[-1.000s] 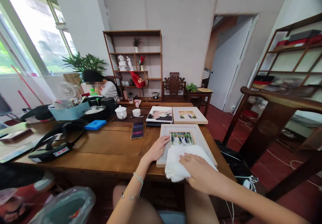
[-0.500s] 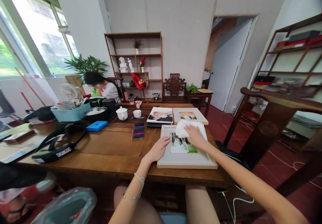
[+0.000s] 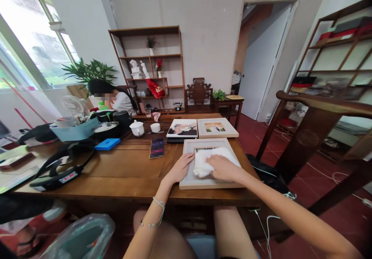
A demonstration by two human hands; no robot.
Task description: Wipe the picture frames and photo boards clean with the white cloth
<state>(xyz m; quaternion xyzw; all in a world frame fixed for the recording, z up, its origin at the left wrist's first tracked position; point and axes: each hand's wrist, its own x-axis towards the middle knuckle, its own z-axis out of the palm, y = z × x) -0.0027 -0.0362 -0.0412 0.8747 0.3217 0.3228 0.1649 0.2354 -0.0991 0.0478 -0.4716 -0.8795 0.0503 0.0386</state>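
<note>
A pale picture frame (image 3: pixel 186 182) lies flat near the table's front edge. My right hand (image 3: pixel 223 167) presses a folded white cloth (image 3: pixel 213 158) onto its middle, covering most of the photo inside. Against the frame's left side rests my left hand (image 3: pixel 180 167), fingers on the rim. Behind it lie a second framed photo (image 3: pixel 215 128) and a white-covered photo album or print (image 3: pixel 182 128) on top of something dark. A phone (image 3: pixel 157 148) with a lit screen lies to the left.
On the wooden table (image 3: pixel 122 170) stand a white lidded cup (image 3: pixel 136 128), a small white bowl (image 3: pixel 155 127), a blue box (image 3: pixel 107 144) and a black strapped headset (image 3: pixel 68 170). Another person (image 3: pixel 122 101) sits at the far left. A lined bin (image 3: pixel 81 237) stands below; a wooden chair (image 3: pixel 302 142) is at right.
My right hand has slid the cloth from the frame's upper part down and left over the photo. My left hand keeps its place on the frame. The view has shifted slightly.
</note>
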